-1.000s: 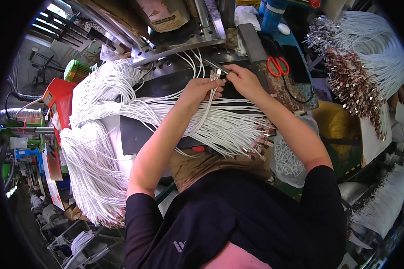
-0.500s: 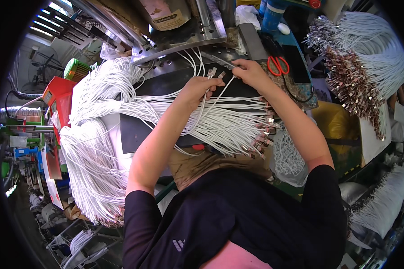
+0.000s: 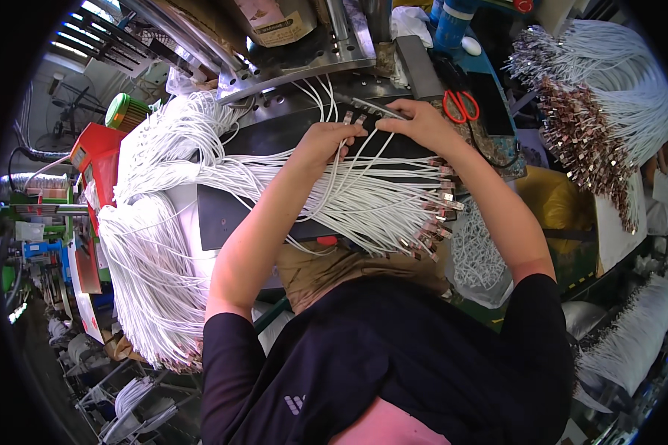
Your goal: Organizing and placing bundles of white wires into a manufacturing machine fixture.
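Observation:
My left hand [image 3: 325,142] is closed around a few white cables [image 3: 337,174], with metal plug ends [image 3: 354,119] sticking up past its fingers. Beside it, my right hand [image 3: 424,126] pinches another white cable [image 3: 385,145] near its end. A grey metal strip with notches [image 3: 371,107] runs to the fingers of that same hand, which touch its near end. Below both hands lies a wide bundle of white cables [image 3: 371,196], its metal connectors [image 3: 449,199] fanned out toward the right. The plug at the right fingertips is hidden.
A perforated metal machine plate [image 3: 297,80] stands just beyond the hands. Red-handled scissors [image 3: 460,107] and a blue bottle [image 3: 453,26] are at the far right. More white cable bundles [image 3: 152,274] hang at left, and another cable bundle [image 3: 616,89] at right. A clear bag [image 3: 482,256] sits near my right arm.
My right hand has shifted slightly to the right, its fingers now lower on the strip's end. More of the notched strip shows. My left hand has drawn slightly left with its cables.

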`<state>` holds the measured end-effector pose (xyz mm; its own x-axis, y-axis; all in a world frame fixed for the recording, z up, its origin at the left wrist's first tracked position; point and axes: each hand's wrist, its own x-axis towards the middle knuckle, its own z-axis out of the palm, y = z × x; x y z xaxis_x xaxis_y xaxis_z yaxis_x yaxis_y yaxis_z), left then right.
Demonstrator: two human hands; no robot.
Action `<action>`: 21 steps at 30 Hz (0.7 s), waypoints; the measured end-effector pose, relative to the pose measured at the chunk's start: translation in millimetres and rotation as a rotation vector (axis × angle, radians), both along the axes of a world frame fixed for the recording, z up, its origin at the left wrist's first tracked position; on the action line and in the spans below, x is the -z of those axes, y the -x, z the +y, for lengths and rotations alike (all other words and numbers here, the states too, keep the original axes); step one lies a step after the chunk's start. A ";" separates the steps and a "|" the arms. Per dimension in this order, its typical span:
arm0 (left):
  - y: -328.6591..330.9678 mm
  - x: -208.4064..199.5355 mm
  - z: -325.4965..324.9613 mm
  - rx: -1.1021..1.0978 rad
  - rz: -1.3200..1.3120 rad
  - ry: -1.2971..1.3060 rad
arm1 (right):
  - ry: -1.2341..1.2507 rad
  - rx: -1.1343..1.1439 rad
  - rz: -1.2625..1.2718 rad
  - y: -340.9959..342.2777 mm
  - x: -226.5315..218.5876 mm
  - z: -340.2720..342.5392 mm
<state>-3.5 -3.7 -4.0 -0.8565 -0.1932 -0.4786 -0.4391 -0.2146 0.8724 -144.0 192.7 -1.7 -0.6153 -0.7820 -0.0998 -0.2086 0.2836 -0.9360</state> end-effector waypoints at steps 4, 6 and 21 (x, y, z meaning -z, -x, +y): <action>1.0 -9.5 10.3 0.018 -0.037 0.016 | -0.075 -0.104 0.051 -4.1 0.7 -0.1; -0.6 -10.5 11.8 0.010 -0.043 0.006 | -0.063 -0.116 0.045 -3.9 -1.5 1.4; -2.4 -12.7 10.1 0.168 -0.056 0.562 | -0.106 -0.079 0.116 0.8 8.6 2.4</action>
<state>-1.1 6.4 8.7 -0.8737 -0.2939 -0.3877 -0.4759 0.3506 0.8066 -144.9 195.1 -10.3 -0.5645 -0.8171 -0.1168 -0.3385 0.3582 -0.8701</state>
